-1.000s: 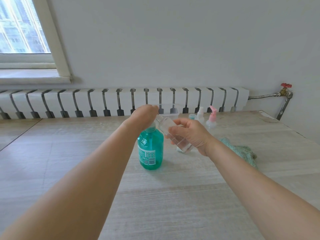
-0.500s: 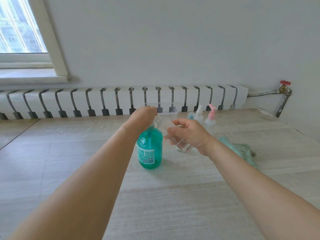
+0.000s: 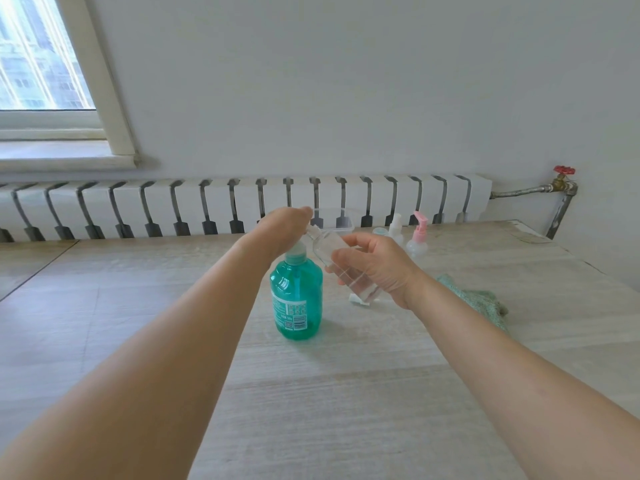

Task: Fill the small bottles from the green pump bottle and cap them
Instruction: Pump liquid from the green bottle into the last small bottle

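The desk (image 3: 346,393) stretched pale and wood-grained under both hands, with a white radiator (image 3: 242,206) running along the wall beyond them. Directly below the left hand (image 3: 277,233) stood the green pump bottle (image 3: 296,299), upright on the desk, its label facing the camera. That left hand lay on top of the pump head; whether its fingers were straight or curled could not be told, since they were hidden behind the back of the hand. The right hand (image 3: 375,266), just beside the left, was curled round a clear small bottle (image 3: 341,266), holding it tilted with its open neck up against the pump's spout. To the right of the right hand lay a crumpled green cloth (image 3: 481,303) on the desk. Beyond the right hand, near the radiator, stood a small bottle with a pink pump (image 3: 417,239), a white spray bottle (image 3: 394,228) beside it, and a clear tray (image 3: 341,221) just behind the two hands.
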The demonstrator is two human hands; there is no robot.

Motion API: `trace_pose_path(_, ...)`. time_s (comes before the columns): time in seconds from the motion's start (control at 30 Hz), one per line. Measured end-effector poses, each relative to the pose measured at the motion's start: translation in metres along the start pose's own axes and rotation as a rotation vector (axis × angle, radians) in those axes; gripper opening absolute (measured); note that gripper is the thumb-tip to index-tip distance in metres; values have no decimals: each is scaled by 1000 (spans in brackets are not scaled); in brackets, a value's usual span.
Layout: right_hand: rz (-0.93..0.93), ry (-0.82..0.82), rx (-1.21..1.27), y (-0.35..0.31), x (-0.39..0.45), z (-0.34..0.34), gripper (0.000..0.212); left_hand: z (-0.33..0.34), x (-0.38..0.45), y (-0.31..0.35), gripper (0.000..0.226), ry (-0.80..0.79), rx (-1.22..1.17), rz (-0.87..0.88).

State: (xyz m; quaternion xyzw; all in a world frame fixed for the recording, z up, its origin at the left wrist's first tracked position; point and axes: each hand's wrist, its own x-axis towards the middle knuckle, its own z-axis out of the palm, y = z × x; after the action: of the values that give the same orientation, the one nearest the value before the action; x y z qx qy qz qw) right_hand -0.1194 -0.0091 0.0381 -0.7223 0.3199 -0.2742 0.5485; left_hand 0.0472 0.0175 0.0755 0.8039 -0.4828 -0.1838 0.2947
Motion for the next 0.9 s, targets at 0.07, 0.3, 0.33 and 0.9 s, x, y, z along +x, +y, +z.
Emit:
trace_pose_path(0.07,2,-8,4,1,2,0,35,2,1,1,44,5,-31,-71)
trace_pose_path(0.3,22,-24,-21,6,4,1,26,3,-8,2,40,-17,-115,-68)
trace_pose_path(0.33,26,-25,-24,6,4,1,27,4,-6,1,39,-19,-126,-71)
trace_pose_path(0.9,31,-15,-7,4,-2,-1,32,7,-3,-6,42,41,-166,-124)
